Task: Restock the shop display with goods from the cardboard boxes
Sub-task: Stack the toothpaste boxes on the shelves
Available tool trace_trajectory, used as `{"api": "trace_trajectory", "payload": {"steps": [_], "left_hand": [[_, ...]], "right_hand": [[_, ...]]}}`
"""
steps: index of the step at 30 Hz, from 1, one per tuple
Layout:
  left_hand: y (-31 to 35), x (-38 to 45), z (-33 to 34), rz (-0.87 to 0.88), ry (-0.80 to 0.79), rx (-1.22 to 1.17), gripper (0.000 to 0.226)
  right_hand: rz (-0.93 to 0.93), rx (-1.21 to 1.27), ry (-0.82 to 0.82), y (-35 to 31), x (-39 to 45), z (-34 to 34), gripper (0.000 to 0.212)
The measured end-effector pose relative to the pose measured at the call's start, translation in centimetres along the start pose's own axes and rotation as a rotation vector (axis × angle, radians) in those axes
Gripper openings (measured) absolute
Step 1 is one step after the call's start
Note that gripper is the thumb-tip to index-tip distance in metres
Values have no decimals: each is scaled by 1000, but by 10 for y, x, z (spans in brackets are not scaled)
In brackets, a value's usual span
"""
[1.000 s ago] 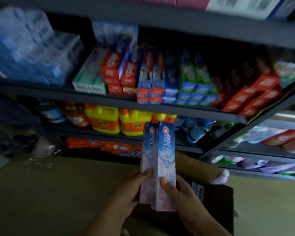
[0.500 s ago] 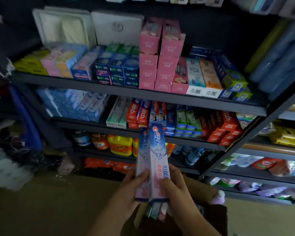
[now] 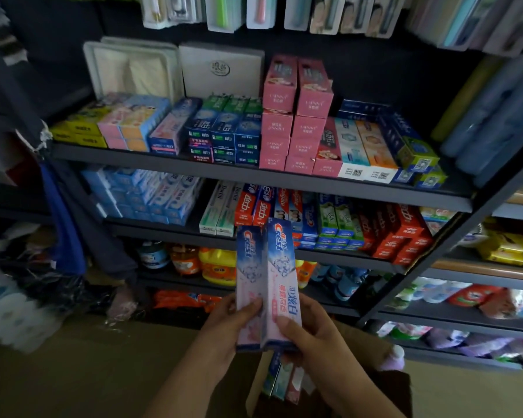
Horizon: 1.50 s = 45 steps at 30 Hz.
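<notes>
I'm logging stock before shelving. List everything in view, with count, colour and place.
Crest toothpaste boxes: two, blue and pink, held upright side by side before the shelves.
Cardboard box: one, brown, below the hands, more toothpaste boxes inside.
Pink boxes: stacked, upper shelf centre.
Dark blue boxes: stacked, upper shelf, left of the pink ones.
Red boxes: several, middle shelf right.
Light blue boxes: many, middle shelf left.
Yellow jug: one plainly seen, lower shelf.
Toothbrush packs: several, hanging on top.
Left hand: grips the left box.
Right hand: grips the right box.
</notes>
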State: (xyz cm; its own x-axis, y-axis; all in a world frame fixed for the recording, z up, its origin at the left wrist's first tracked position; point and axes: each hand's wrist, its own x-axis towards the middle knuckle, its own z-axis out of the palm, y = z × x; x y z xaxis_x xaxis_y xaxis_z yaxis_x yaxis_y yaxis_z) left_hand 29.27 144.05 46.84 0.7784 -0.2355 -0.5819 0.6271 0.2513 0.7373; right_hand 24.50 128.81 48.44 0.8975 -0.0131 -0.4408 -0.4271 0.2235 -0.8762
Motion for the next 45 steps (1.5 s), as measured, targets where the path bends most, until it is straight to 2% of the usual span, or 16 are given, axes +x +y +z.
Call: {"api": "trace_trajectory", "payload": {"steps": [6,10,15,20,21,24,25,31,35,40,45], "left_hand": [[10,-3,2,61,4,22,57],[12,-5,9,61,-4,14,55],[13,-6,21,63,-27,10,42],[17,-8,31,48,-65,40,48],[17,-9,33,48,-58,46,47],[17,-10,37,54,-19,29,44],[17,-11,38,59,-10,14,42],[16,-10,35,100,64,-133,31],[16,-12,31,104,84,-206,42],[6,-12,28,77,93,-306,25],[0,-13,31,84,118,-336,20]], "right_hand": [[26,68,-101,2,1,-10,105],[29,62,-115,0,3,-18,113],[-16,36,-95,-10,4,-26,111],[-48,19,-89,-20,3,-33,81],[-47,20,-96,-21,3,-34,83],[-38,38,-106,-21,3,-37,105],[-38,47,-104,-20,4,-38,105],[-36,77,-90,-18,2,-48,72],[-27,67,-47,-12,3,-54,69],[-37,75,7,-7,0,-65,78],[-41,83,53,-5,-2,-84,57]]}}
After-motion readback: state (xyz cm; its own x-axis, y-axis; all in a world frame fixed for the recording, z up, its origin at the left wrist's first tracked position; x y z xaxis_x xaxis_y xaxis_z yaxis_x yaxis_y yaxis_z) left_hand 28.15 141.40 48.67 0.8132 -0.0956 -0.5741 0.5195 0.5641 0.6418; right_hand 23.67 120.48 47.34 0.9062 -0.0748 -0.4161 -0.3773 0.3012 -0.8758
